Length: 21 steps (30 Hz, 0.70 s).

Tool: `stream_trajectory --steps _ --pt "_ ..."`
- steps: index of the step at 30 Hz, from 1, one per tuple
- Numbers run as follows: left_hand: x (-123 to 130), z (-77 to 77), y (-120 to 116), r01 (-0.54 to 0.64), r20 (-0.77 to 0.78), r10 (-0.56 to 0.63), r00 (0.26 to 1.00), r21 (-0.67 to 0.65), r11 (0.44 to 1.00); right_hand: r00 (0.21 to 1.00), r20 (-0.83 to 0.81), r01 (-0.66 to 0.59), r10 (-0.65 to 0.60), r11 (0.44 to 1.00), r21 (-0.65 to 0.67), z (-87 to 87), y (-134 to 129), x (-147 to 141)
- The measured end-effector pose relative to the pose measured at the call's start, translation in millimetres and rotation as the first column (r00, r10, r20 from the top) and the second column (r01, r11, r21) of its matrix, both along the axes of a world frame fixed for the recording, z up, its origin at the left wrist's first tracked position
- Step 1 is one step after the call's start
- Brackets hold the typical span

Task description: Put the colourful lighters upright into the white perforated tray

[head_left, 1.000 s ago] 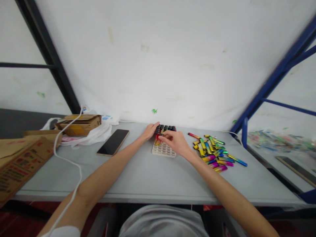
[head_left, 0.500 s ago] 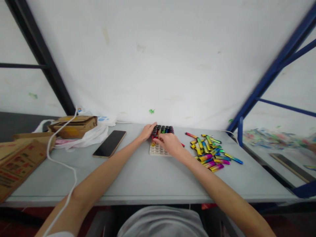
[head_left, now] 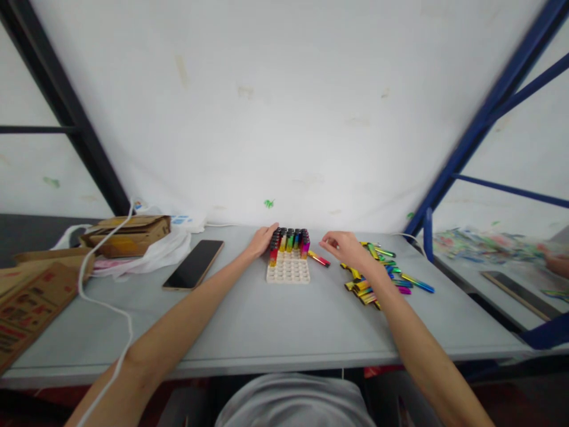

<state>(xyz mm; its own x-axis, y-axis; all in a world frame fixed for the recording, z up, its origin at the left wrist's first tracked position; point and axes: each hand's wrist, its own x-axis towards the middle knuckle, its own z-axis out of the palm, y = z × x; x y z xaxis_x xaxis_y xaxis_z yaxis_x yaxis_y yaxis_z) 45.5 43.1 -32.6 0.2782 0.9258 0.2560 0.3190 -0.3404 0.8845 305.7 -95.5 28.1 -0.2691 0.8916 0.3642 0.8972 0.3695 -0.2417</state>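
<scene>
A white tray with rows of round holes [head_left: 288,274] lies on the table in front of me. Slim, shiny lighters with black tops [head_left: 290,242] stand upright in its back rows and down both sides. My left hand [head_left: 263,241] is closed against the tray's back left corner, its fingertips partly hidden behind the lighters. To the right of the tray, my right hand [head_left: 341,246] hovers with loosely bent fingers, and nothing shows in them. Just below its fingers a single red and yellow lighter [head_left: 320,259] lies on the table. A loose pile of metallic lighters [head_left: 367,292] is partly covered by my right forearm.
A dark-screened phone [head_left: 194,265] lies left of my left forearm. Further left are open cardboard boxes [head_left: 133,236], a white plastic bag [head_left: 168,252] and a white cable [head_left: 106,290]. A blue metal frame [head_left: 473,127] rises at the right, with another person's hand [head_left: 558,264] beyond it.
My right hand has left the tray and moved right, toward the pile, uncovering the tray's front holes and the single lighter. My left hand stays at the tray. The view has shifted slightly.
</scene>
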Motion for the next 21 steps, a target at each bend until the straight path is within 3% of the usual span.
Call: stream_trajectory --steps 4,7,12,16,21 --pt "-0.6 0.7 -0.9 0.004 0.007 -0.004 1.000 0.004 1.000 0.992 0.113 -0.035 0.060 0.976 -0.216 -20.1 5.5 7.3" --pt "-0.5 0.6 -0.9 -0.008 0.011 0.008 1.000 0.011 1.000 0.989 0.147 0.017 0.016 0.975 -0.220 -27.9 7.1 3.0" --pt "0.2 0.9 -1.3 0.001 0.006 0.000 1.000 -0.006 1.000 0.991 0.049 0.135 -0.128 0.977 -0.167 -23.2 7.3 7.8" --pt "0.5 1.3 -2.5 0.012 0.028 -0.012 1.000 -0.010 1.000 0.996 -0.008 0.084 -0.086 0.983 -0.160 -24.7 6.1 9.2" --pt "0.2 1.4 -3.0 0.017 0.024 -0.017 1.000 -0.009 1.000 0.998 0.060 0.029 -0.013 0.960 -0.280 -35.6 6.0 3.7"
